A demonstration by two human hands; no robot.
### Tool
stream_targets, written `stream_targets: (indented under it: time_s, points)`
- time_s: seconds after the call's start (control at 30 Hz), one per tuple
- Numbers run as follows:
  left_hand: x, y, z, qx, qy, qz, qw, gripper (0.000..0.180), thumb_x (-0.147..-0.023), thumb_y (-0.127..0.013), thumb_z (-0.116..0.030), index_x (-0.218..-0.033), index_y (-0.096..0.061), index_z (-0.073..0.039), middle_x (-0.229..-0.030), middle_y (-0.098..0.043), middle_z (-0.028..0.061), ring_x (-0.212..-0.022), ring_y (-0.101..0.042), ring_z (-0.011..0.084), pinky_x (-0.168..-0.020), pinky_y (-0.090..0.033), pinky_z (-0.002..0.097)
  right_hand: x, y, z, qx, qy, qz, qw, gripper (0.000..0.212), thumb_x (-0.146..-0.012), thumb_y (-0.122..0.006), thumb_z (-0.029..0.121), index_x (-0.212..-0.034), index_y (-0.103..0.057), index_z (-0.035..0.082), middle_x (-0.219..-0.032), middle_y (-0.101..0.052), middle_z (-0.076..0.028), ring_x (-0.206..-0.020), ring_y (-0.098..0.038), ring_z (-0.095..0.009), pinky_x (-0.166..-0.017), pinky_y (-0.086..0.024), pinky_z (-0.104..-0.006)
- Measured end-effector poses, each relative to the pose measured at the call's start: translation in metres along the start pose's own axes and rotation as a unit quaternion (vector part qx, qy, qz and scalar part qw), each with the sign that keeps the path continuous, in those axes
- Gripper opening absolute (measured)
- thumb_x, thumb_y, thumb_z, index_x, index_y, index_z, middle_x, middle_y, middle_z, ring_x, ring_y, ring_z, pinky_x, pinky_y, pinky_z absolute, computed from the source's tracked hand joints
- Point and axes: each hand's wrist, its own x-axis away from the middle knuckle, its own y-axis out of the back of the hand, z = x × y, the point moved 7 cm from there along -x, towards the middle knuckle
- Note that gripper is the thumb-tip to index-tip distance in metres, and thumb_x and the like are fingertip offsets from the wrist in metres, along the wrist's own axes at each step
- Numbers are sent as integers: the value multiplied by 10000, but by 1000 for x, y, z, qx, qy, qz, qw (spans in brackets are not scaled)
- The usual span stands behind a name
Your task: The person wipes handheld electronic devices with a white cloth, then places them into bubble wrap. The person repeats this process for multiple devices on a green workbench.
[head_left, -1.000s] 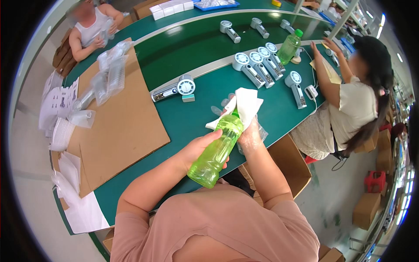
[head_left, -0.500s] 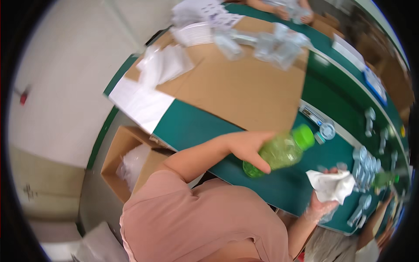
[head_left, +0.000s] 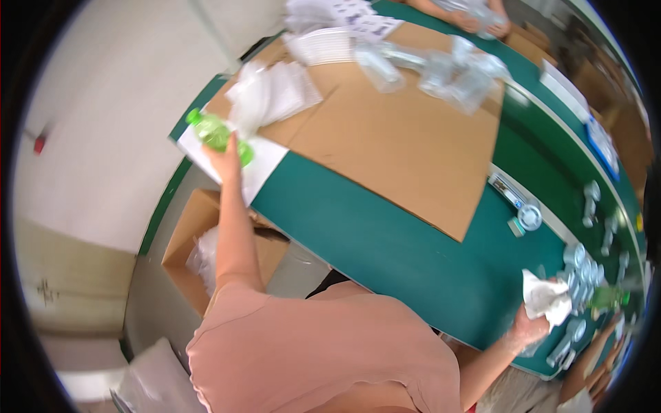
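My left hand (head_left: pixel 226 160) is wrapped round a green plastic bottle (head_left: pixel 215 132) with a bright green cap. It holds the bottle, tilted, over white paper sheets (head_left: pixel 260 180) at the table's left corner; whether the bottle touches them I cannot tell. On the right, my right hand (head_left: pixel 530 323) grips a crumpled white wipe (head_left: pixel 544 297), with clear plastic film around the wrist. Just beyond that hand stand several silvery-grey devices with round heads (head_left: pixel 580 272). One more such device (head_left: pixel 527 215) lies farther back on the green table (head_left: pixel 358 234).
A big cardboard sheet (head_left: pixel 399 158) covers the table's far middle. On it lie clear plastic packages (head_left: pixel 437 72) and white pouches (head_left: pixel 279 93). A cardboard box (head_left: pixel 189 241) holding plastic bags stands at lower left. Another green bottle (head_left: pixel 607 298) and co-workers' hands (head_left: pixel 599 375) are at right.
My left hand has carried the green bottle from the table's near middle to the far left, over the paper. My right hand with the wipe has shifted right, closer to the grey devices.
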Motion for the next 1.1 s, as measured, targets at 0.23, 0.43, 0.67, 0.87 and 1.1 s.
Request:
stream_targets:
  time_s: [0.23,0.43,0.67,0.87,1.1]
  points:
    - [85,-46,-103,237,104,457,851,507,-881,-601,-317,-1239,-469,17,-993,-592,127,-844,-610,210,-704,-516,343,-9,-32,-46,-72,58,-155,984,388,-915,-531,319,-1166,-574,26,-1165,-606,-169,-1102,-565,-329,-1011,-424,-480]
    - [342,-86,-265,259,198,889,323,658,-861,-549,-524,-1222,-479,22,-928,-617,212,-727,-658,276,-620,-553,356,-19,-62,-70,-83,28,-157,984,402,-913,-506,333,-1204,-525,56,-1188,-568,-196,-1091,-544,-397,-971,-433,-506]
    - [488,-77,-295,71,392,909,124,539,-914,-461,-517,-1125,-545,-28,-835,-638,212,-634,-655,302,-545,-534,375,-6,-56,-68,6,8,-142,990,407,-915,-546,354,-1214,-484,85,-960,-622,-153,-903,-625,-287,-794,-529,-430]
    - [505,-75,-284,24,374,917,138,501,-907,-469,-502,-1063,-571,-37,-803,-639,199,-575,-627,291,-514,-506,380,11,-41,-62,7,-19,-178,984,316,-899,-589,249,-1146,-556,55,-939,-642,-145,-781,-640,-232,-718,-546,-352]
    - [463,-103,-300,207,-53,934,287,618,-814,-675,-376,-1258,-471,2,-996,-603,100,-836,-612,193,-707,-507,333,4,-84,-77,70,-41,-173,982,342,-966,-513,282,-1203,-531,36,-965,-631,-149,-849,-647,-281,-714,-557,-449]
